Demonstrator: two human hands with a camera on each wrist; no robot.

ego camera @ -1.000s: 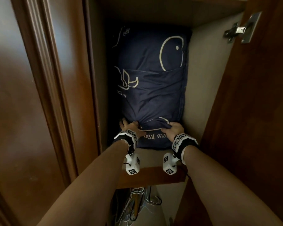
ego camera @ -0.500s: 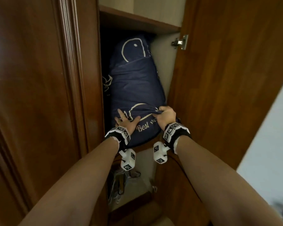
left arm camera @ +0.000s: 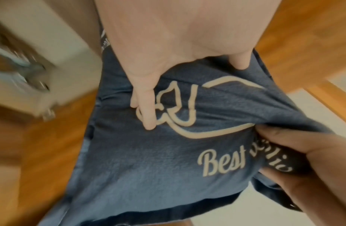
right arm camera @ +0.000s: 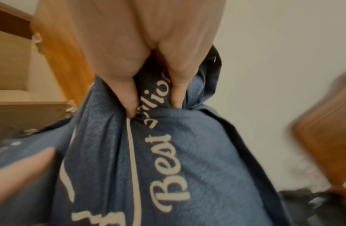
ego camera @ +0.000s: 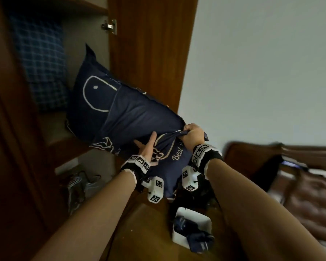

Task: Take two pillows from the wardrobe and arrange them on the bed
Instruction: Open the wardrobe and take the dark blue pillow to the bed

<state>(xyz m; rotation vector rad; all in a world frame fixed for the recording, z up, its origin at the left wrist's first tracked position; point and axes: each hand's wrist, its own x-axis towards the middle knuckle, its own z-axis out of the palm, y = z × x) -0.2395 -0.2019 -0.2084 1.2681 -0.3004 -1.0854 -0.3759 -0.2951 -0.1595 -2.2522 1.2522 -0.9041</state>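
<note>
A navy pillow (ego camera: 124, 113) with white line drawings and "Best" lettering hangs tilted in front of the open wardrobe, its far corner still over the shelf. My right hand (ego camera: 193, 133) grips a bunched fold of its cover near the lettering; the right wrist view shows the fingers (right arm camera: 129, 97) dug into the fabric (right arm camera: 168, 168). My left hand (ego camera: 149, 146) lies on the pillow's face with straight fingers (left arm camera: 147, 110) pressing the cloth (left arm camera: 149, 168). A second pillow (ego camera: 40, 59), blue checked, stands at the back of the shelf. The bed (ego camera: 299, 185) is at the right, blurred.
The brown wardrobe door (ego camera: 149, 53) stands open just behind the pillow. Wire hangers (ego camera: 79, 185) lie in the compartment below the shelf. On the wooden floor, a white basket (ego camera: 205, 221) holds dark cloth. A pale wall fills the upper right.
The navy pillow has come out of the wardrobe and swung right with both hands, uncovering the checked pillow behind it. My view has turned right, and the wall and bed now show.
</note>
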